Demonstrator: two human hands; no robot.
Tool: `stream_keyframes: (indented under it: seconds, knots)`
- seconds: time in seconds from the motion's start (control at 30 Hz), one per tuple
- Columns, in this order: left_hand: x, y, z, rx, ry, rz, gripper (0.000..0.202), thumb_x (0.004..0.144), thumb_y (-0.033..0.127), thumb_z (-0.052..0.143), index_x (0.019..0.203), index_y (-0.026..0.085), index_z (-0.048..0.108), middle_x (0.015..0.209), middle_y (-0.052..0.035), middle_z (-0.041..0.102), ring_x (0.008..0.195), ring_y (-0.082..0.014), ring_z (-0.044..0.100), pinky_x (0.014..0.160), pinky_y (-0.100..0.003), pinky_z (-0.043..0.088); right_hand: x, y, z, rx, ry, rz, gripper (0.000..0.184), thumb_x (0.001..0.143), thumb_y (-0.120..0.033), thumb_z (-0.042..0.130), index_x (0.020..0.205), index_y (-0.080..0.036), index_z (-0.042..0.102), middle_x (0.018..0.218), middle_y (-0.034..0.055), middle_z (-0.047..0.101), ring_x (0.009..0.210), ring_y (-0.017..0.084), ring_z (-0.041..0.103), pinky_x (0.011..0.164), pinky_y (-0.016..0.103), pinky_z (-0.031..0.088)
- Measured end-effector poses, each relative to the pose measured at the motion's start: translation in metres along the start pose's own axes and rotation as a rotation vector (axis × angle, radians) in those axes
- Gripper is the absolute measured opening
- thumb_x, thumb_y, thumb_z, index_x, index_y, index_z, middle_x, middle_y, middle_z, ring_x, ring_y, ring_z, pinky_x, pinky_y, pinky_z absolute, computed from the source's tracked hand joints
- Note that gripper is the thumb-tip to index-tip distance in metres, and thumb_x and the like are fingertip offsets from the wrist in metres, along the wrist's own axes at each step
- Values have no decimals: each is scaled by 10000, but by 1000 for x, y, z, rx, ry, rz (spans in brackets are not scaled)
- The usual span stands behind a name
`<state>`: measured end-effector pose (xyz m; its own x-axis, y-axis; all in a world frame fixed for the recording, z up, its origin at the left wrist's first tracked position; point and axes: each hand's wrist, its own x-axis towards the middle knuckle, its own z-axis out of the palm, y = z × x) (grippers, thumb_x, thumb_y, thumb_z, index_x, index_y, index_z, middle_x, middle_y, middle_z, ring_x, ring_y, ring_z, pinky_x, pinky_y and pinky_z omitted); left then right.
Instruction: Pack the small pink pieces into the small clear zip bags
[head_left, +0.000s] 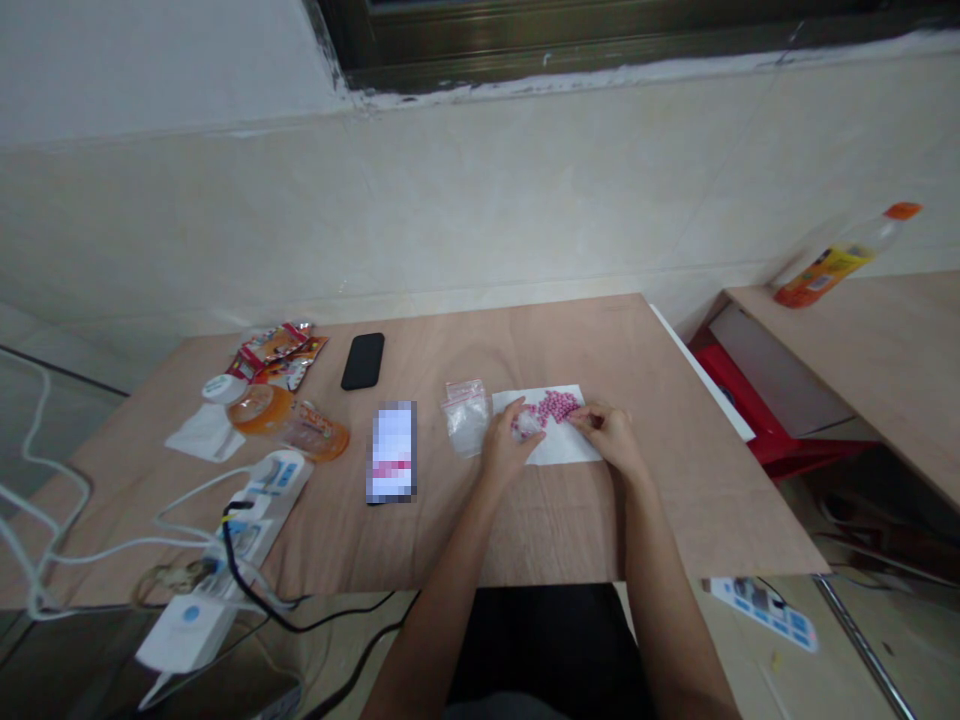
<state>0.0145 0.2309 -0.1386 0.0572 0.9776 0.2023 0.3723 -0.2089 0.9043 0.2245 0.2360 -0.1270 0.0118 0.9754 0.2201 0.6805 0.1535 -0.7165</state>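
Note:
A white sheet of paper (564, 448) lies on the wooden table (525, 520) with a heap of small pink beads (556, 405) on it. My left hand (504, 444) is closed around a small clear plastic bag (526, 424) at the paper's left edge. My right hand (609, 432) rests on the paper's right side, fingers pinched together beside the beads; what they pinch is too small to make out. A pile of clear zip bags (465, 418) lies just left of my left hand.
A phone (391, 450) lies left of the bags and a black phone (363, 360) farther back. An orange drink bottle (289, 420) on its side, snack packets (279, 352), a tissue (204, 434) and a power strip (259, 500) with cables fill the left. A second table at right carries a bottle (844, 258).

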Motion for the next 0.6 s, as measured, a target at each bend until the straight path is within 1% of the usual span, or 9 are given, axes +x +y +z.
stream_keyframes:
  seconds: [0.13, 0.33, 0.47, 0.6]
  knots:
    - [0, 0, 0, -2, 4, -11, 674, 673, 212, 792, 1289, 239, 519, 1173, -73, 667, 1067, -227, 619, 961, -412, 475, 2, -13, 8, 49, -1, -81, 208, 821, -393, 629, 787, -231, 755, 807, 58, 734, 711, 202, 610, 708, 339, 461]
    - [1, -2, 1, -19, -7, -23, 684, 679, 219, 789, 1304, 234, 510, 1195, -84, 658, 1076, -223, 615, 945, -396, 484, 3, -29, 22, 142, -10, -177, 183, 841, -351, 622, 791, -224, 744, 826, 57, 734, 786, 211, 649, 759, 349, 480]
    - [0, -3, 1, -30, -14, -12, 673, 691, 195, 773, 1307, 240, 507, 1215, -83, 650, 1104, -218, 605, 973, -398, 471, 3, -35, 31, 162, -9, -208, 174, 843, -336, 624, 794, -214, 737, 821, 66, 730, 798, 217, 651, 775, 363, 484]
    - [0, -3, 1, -30, -20, -1, 681, 687, 170, 769, 1310, 238, 503, 1219, -85, 649, 1111, -219, 604, 986, -411, 467, 4, -35, 36, 155, -28, -214, 151, 835, -317, 630, 802, -218, 739, 826, 60, 727, 797, 216, 651, 780, 370, 485]
